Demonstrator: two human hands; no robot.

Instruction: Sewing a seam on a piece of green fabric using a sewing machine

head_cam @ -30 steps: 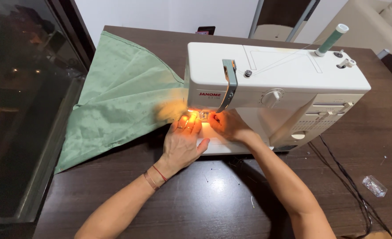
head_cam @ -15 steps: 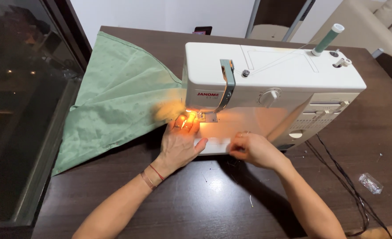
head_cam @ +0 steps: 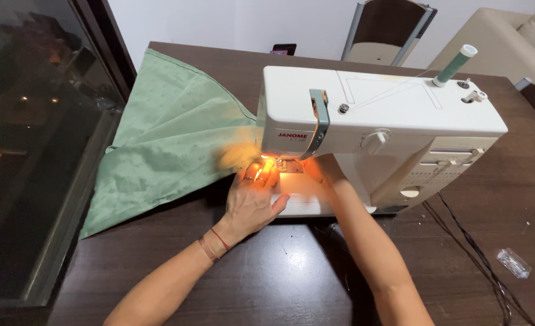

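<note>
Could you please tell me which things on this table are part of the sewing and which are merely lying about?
In use: sewing machine, green fabric, green thread spool, left hand, right hand.
Lying about: small clear packet, black cables, chair.

Right hand (head_cam: 323,175) mostly hidden under sewing machine (head_cam: 376,121) arm; its grip unreadable. Green fabric (head_cam: 171,151) passes out of sight beneath machine. Needle too small to make out.

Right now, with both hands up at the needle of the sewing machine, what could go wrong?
1. The left hand has fingertips lit right beside the presser foot; a stitch could catch them.
2. The right hand is mostly hidden under the machine arm, so its clearance cannot be checked.
3. The green fabric hangs past the table edge and may drag the seam sideways.
</note>
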